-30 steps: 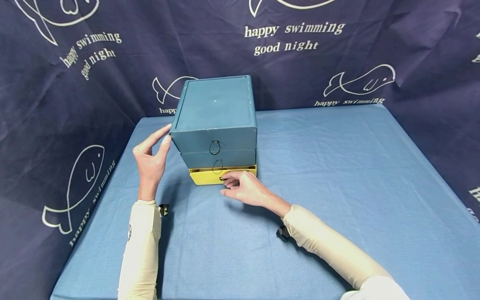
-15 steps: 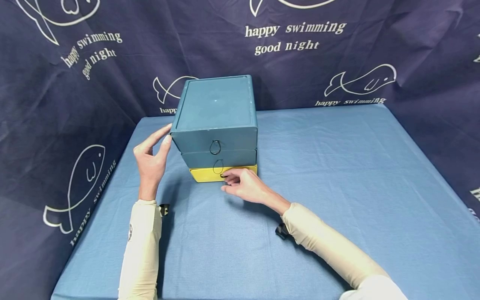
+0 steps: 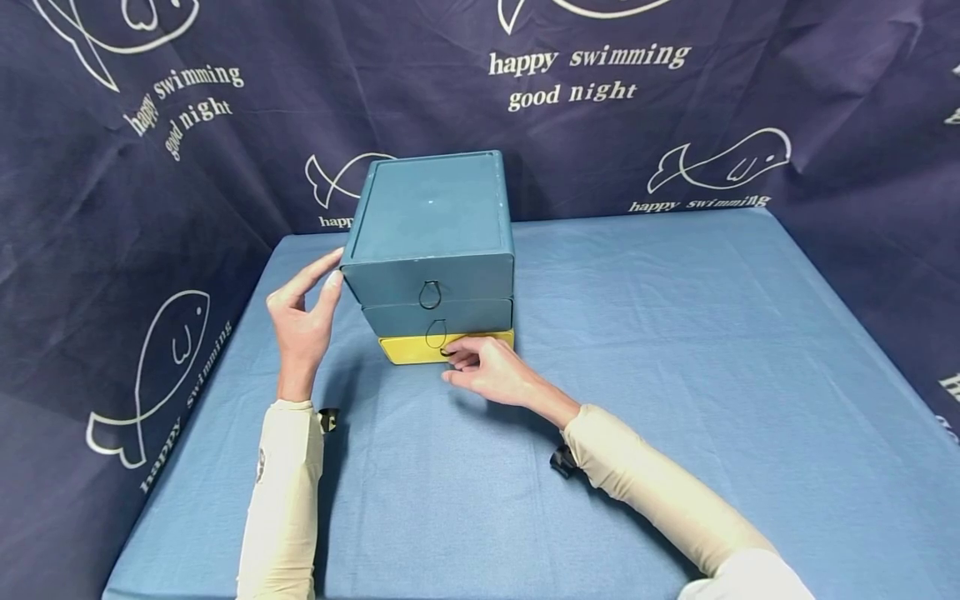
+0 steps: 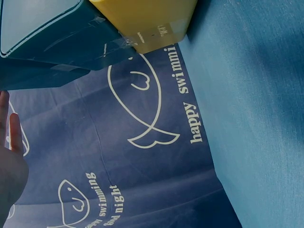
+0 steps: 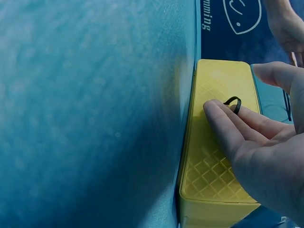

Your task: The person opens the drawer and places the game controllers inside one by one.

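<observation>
A stack of three drawer boxes stands on the table, with two teal drawers (image 3: 450,318) above a yellow drawer (image 3: 412,350) at the bottom. All their fronts sit nearly flush. My left hand (image 3: 302,325) touches the front left edge of the top teal box (image 3: 431,204), thumb and fingers spread apart. At the yellow drawer's front is my right hand (image 3: 491,372), its fairly straight fingers against the face beside a small black pull loop (image 5: 237,105). The thumb stays apart from them. Whether a finger passes through the loop cannot be made out.
Blue cloth covers the table (image 3: 675,375). A dark blue curtain (image 3: 585,133) with white fish drawings hangs behind and at both sides. Two thin black loops (image 3: 430,295) hang on the teal drawer fronts.
The yellow drawer, slightly out a second ago with a dark gap above its front, has moved back into the stack along with my right hand. My left hand has stayed in place.
</observation>
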A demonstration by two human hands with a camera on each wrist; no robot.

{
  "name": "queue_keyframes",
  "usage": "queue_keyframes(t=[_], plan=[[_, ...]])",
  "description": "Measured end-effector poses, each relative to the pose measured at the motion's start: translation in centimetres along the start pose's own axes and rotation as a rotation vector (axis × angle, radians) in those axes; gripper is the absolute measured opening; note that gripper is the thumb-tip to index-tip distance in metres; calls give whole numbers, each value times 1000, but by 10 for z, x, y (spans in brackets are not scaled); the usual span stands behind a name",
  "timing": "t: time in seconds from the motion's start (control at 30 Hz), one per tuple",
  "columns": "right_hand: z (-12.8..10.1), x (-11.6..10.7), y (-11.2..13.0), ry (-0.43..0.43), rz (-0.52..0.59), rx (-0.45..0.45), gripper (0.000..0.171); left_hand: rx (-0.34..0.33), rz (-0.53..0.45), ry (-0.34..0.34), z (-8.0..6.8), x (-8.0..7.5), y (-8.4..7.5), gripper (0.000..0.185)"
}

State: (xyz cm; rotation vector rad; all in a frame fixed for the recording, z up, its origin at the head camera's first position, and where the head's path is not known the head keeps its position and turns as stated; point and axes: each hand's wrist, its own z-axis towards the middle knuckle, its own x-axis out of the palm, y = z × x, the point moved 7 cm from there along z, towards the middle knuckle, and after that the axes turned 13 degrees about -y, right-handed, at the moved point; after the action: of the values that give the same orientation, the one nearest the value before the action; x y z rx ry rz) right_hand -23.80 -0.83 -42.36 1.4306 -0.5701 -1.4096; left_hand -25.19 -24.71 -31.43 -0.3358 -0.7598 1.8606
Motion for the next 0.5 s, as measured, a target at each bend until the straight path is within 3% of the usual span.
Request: queue_keyframes(t=[0.5], plan=[[-5,0,3,19,21,0,42,2,3,5,0,0,-1,27]])
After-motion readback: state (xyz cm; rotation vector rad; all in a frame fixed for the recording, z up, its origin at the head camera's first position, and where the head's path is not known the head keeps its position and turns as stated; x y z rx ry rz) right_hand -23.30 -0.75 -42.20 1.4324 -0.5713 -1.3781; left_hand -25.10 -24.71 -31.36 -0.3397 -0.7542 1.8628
